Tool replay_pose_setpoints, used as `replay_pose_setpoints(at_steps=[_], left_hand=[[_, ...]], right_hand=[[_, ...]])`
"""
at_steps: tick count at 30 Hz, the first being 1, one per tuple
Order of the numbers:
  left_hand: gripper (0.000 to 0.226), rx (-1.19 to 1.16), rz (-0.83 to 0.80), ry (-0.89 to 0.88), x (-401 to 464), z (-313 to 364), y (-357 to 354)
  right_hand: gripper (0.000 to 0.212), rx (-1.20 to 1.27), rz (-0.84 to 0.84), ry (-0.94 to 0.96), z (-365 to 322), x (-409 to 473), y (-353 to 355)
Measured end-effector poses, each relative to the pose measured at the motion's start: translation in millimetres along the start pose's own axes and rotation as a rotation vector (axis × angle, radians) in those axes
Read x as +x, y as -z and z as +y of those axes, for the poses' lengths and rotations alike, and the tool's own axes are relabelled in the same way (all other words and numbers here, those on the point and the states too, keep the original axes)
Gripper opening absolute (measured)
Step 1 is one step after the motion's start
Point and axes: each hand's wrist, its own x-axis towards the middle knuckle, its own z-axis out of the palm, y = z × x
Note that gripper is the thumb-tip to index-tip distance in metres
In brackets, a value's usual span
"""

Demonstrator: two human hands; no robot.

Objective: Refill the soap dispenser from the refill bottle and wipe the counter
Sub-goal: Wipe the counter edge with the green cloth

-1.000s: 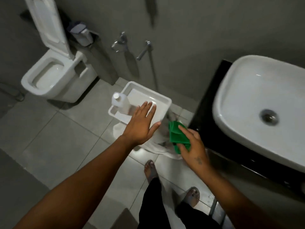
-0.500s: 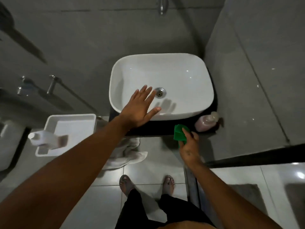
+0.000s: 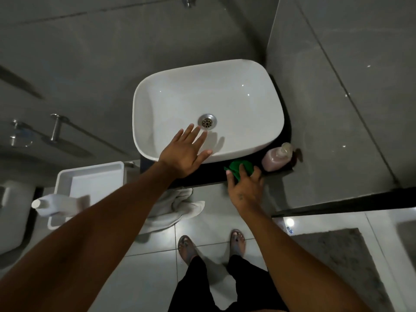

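Now, in the head view, the step in hand looks like the wipe: the right hand [image 3: 245, 188] presses a green cloth [image 3: 239, 166] onto the dark worktop [image 3: 202, 176] at its front edge, just beside the dispenser [image 3: 278, 157]. Its grip is pressed onto the cloth, fingers bent over the fold, pinning it flat, not lifting it. The left hand [image 3: 184, 152] hangs over the front rim of the sink [image 3: 247, 104], fingers spread and holding nothing; whether it touches the rim I cannot tell

The dispenser stands at the worktop's front right corner, against the wall, and shows pinkish soap through most of its body, so the refill seems done. The refill bottle [image 3: 57, 204] lies on its side at the near edge of a white tray [image 3: 90, 174] off to the left, below worktop level; its fill cannot be read. The tray's bare floor shows nothing else in it. The sink is empty and dry-looking around the drain [image 3: 207, 120]. A pale towel [image 3: 177, 208] lies crumpled on the floor under the front edge

Next, I judge, the cloth should be drawn along the narrow strip between sink and edge, with care not to knock the dispenser
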Motion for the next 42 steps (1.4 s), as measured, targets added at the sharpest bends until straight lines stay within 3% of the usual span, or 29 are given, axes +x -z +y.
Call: replay_pose_setpoints(at_steps=[5,11,16,19,22,26,33,38,42], left_hand=[[0.074,-0.026,-0.002,-0.030,2,-4,-1],[0.077,-0.059,-0.036,-0.048,3,-7,-2],[0.076,-0.077,-0.020,-0.075,3,-10,-3],[0.075,-0.067,-0.051,-0.131,-2,-27,-3],[0.077,-0.030,-0.093,-0.226,-13,-66,3],[0.081,0.134,-0.072,-0.348,-24,-121,12],[0.084,0.185,-0.060,-0.448,-20,-164,22],[0.084,0.145,-0.015,-0.463,-24,-186,23],[0.084,0.130,-0.013,-0.467,-25,-193,24]], right_hand=[[0.049,0.073,0.083,-0.092,-21,4,-5],[0.041,-0.117,-0.100,0.277,-19,-26,-21],[0.038,-0.057,0.005,0.091,-29,-7,-12],[0.033,-0.071,-0.052,0.172,-60,-19,-29],[0.039,-0.127,-0.095,0.296,-45,-25,-33],[0.038,-0.096,0.018,0.141,-36,-9,-25],[0.040,-0.166,-0.127,0.345,-90,-33,-57],[0.044,-0.117,-0.127,0.242,-140,-53,-78],[0.045,-0.175,-0.260,0.475,-201,-80,-109]])
